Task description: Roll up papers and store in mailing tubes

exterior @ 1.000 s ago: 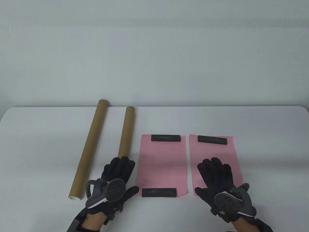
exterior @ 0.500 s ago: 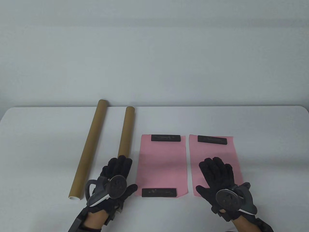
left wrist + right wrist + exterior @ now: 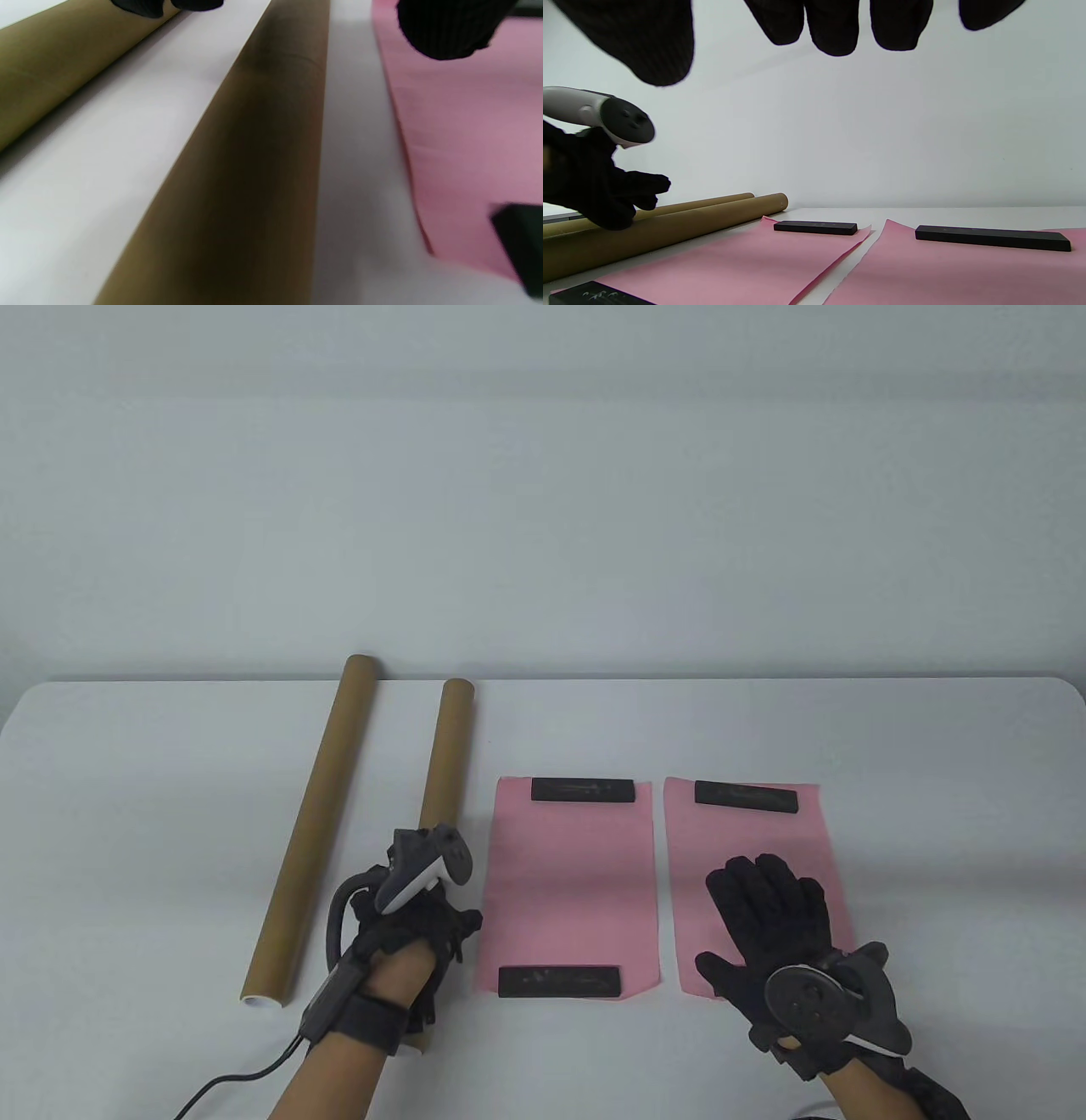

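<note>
Two brown mailing tubes lie side by side at the left: the longer tube [image 3: 314, 823] and the shorter tube [image 3: 445, 763] [image 3: 254, 169]. My left hand [image 3: 407, 925] arches over the shorter tube's near part, wrist raised. Its fingers [image 3: 140, 5] go down on the tube's left side and its thumb [image 3: 445, 29] stays spread over the paper's edge, with no closed grip showing. Two pink sheets lie flat: the left sheet [image 3: 568, 882] [image 3: 734, 262] and the right sheet [image 3: 747, 836]. My right hand [image 3: 768, 908] lies flat on the right sheet with straight fingers.
Black weight bars hold the sheets: one at the left sheet's far end [image 3: 583, 790], one at its near end [image 3: 560, 982], and one at the right sheet's far end [image 3: 747, 796]. A cable [image 3: 229, 1077] trails from my left wrist. The table's far edge [image 3: 764, 678] meets a plain wall.
My left hand tipped up from lying flat, so its tracker now points away and its fingers point down over the shorter tube. My right hand crept slightly forward on the right sheet.
</note>
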Demonstrator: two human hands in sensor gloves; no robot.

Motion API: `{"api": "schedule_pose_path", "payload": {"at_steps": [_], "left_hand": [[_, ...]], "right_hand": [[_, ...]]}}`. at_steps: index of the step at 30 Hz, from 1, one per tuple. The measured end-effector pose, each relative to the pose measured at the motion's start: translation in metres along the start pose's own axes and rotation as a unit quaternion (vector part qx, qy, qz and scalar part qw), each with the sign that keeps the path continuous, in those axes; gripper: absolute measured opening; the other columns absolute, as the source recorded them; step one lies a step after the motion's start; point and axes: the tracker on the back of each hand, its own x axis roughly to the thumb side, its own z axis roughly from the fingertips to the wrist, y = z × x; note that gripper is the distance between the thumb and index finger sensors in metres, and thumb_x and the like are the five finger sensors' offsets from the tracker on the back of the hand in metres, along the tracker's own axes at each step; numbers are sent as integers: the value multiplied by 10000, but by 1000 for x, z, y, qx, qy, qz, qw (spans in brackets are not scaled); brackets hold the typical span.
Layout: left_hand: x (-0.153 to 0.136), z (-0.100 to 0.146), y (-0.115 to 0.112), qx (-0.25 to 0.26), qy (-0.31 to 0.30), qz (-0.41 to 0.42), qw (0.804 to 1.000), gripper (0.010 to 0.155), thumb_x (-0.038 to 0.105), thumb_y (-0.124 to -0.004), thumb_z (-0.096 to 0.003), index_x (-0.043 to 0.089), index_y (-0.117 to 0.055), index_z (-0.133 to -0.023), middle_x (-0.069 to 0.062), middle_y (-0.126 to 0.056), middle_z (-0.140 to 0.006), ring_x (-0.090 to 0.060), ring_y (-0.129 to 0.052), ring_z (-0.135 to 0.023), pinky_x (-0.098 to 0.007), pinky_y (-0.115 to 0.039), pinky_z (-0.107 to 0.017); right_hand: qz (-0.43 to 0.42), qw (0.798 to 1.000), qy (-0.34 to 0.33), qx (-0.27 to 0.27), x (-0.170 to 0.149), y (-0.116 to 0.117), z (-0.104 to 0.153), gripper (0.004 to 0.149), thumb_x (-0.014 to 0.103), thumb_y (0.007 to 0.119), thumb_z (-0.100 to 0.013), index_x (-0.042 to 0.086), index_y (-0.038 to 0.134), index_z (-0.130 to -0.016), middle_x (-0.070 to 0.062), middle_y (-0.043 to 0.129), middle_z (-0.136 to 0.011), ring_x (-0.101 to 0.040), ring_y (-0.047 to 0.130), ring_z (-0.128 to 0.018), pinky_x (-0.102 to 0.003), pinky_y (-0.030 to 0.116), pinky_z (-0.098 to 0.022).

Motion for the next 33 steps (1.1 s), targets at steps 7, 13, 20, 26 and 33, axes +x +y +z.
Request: {"api": "schedule_pose_path", "payload": {"at_steps": [7,13,20,26,33], "left_hand": [[5,-40,5,-90,87,30,992,1190,729,-702,-349,62,44,-992,-190,-363,-1102,-386,-641,-992,-518,-676,-705],[7,-54,-1,-74,123,37,989,1091,612,-766,-393,40,-71,-1010,-141,-555,-992,-271,-815,-819,-426,-787,-618],[-7,-49,7,-84,93,127,984,995,508,-775,-424,61,-100,-1003,-195,-514,-974,-341,-832,-843,-464,-816,-651],[-12,-34,24,-57,60,129,988,980,443,-825,-415,118,-120,-1013,-216,-495,-979,-353,-864,-839,-502,-838,-636],[-8,-7,46,16,17,91,996,979,445,-850,-407,152,-151,-1026,-186,-508,-987,-337,-864,-825,-494,-834,-627]], "right_hand": [[-2,1000,-5,1,1,1,0,853,576,785,-480,108,490,-1129,-234,501,-1164,-623,529,-1042,-809,481,-635],[0,999,-21,26,7,7,0,862,587,781,-478,113,482,-1133,-230,491,-1170,-623,517,-1048,-808,475,-641],[-11,999,-26,34,11,9,0,863,585,778,-480,115,472,-1136,-233,479,-1174,-628,486,-1050,-808,468,-642],[-21,999,-18,35,9,9,-1,860,583,776,-482,114,472,-1136,-236,477,-1172,-630,483,-1049,-808,468,-640],[-42,998,0,43,2,13,-2,857,581,775,-481,114,476,-1134,-242,481,-1168,-637,483,-1042,-810,467,-634]]}}
